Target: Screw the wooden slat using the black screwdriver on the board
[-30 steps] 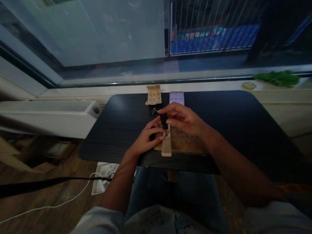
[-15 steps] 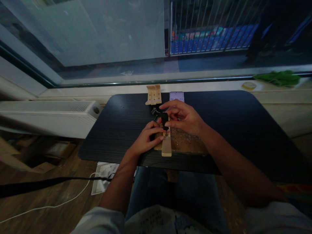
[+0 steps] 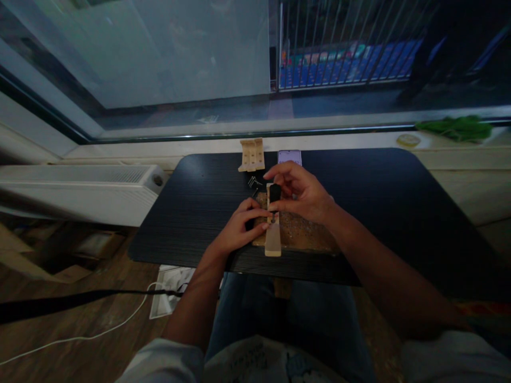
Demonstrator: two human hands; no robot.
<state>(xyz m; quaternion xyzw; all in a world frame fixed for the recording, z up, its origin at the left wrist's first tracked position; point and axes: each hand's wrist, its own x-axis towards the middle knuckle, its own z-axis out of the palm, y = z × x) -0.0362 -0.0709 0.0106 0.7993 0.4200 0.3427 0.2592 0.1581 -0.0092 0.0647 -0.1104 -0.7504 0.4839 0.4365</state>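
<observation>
A pale wooden strip lies on a brown speckled board near the front edge of a dark table. My left hand pinches the strip's left side, fingers closed on it. My right hand grips a short black-handled screwdriver, held upright with its tip on the strip. A few small screws lie loose just behind the hands.
A stack of pale wooden pieces with holes and a lit phone sit at the table's far edge. A radiator stands to the left, a window sill behind. A white cable runs across the floor.
My right hand has turned about the screwdriver handle, which now stands more upright and slightly to the right. The left hand and the strip have stayed put.
</observation>
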